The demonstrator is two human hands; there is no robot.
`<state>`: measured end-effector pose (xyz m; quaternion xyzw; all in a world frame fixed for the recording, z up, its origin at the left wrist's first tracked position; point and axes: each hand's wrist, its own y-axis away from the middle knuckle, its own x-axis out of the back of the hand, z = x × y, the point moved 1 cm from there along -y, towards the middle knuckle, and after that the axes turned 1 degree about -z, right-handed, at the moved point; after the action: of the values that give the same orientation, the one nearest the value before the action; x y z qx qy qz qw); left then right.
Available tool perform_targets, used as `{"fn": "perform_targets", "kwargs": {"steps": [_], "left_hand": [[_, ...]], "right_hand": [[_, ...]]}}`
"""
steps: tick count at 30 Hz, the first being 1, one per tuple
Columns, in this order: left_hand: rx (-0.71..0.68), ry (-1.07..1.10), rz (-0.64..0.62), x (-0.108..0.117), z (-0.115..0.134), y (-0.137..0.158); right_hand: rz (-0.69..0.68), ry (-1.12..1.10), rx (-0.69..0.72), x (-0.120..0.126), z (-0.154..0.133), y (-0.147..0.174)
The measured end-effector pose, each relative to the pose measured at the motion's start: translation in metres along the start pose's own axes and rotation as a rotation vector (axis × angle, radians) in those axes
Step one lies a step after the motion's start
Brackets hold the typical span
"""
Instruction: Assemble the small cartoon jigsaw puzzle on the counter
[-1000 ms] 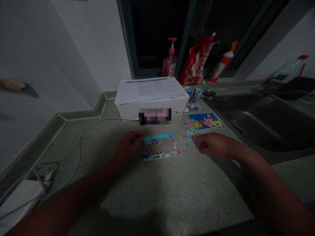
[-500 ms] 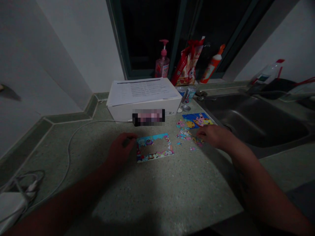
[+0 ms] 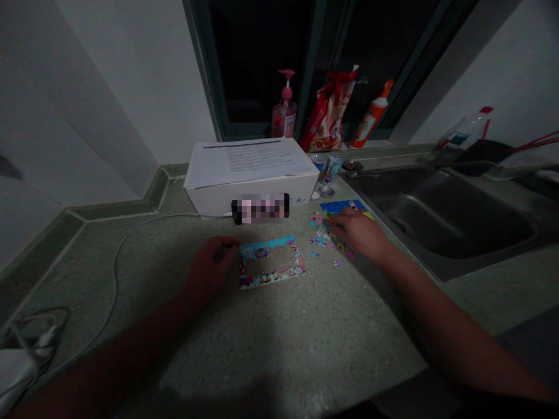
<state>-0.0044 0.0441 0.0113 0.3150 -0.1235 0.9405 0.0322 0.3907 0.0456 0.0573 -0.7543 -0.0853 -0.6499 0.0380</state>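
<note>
A partly assembled jigsaw puzzle (image 3: 271,282) lies flat on the counter, its colourful border joined around a bare middle. At its upper left corner my left hand (image 3: 213,262) is curled, thumb and forefinger drawn together; what they pinch, if anything, cannot be made out. My right hand (image 3: 362,233) hovers over the loose puzzle pieces (image 3: 321,237), palm down with fingers stretched and slightly apart, and no piece shows in it. Partly beneath that hand is a blue and yellow picture card (image 3: 334,207).
Behind the puzzle, a phone (image 3: 261,209) on a cable leans against a white box (image 3: 209,201) topped with printed paper. A can (image 3: 332,169) stands beside the box. A metal sink (image 3: 458,215) is at the right; bottles and a red bag (image 3: 327,116) line the window.
My right hand has moved left and slightly up, over the pieces and the card, its fingers extending. My left hand stays by the puzzle's corner. The view has shifted slightly.
</note>
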Motion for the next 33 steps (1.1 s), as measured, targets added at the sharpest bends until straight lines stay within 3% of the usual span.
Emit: {"fn": "perform_targets", "kwargs": {"steps": [8,22,28,33], "left_hand": [[-0.025,0.023,0.013,-0.003,-0.007,0.001],[-0.018,0.02,-0.008,-0.002,0.002,0.002],[-0.095,-0.013,0.006,-0.003,0.002,0.005],[-0.238,-0.072,0.017,-0.005,0.005,0.009]], "right_hand": [[-0.018,0.059,0.011,-0.003,0.0,-0.005],[0.012,-0.128,0.0,-0.006,0.016,-0.004],[0.037,-0.337,-0.02,0.003,-0.005,0.004],[0.079,-0.632,0.106,-0.019,-0.05,0.011]]}}
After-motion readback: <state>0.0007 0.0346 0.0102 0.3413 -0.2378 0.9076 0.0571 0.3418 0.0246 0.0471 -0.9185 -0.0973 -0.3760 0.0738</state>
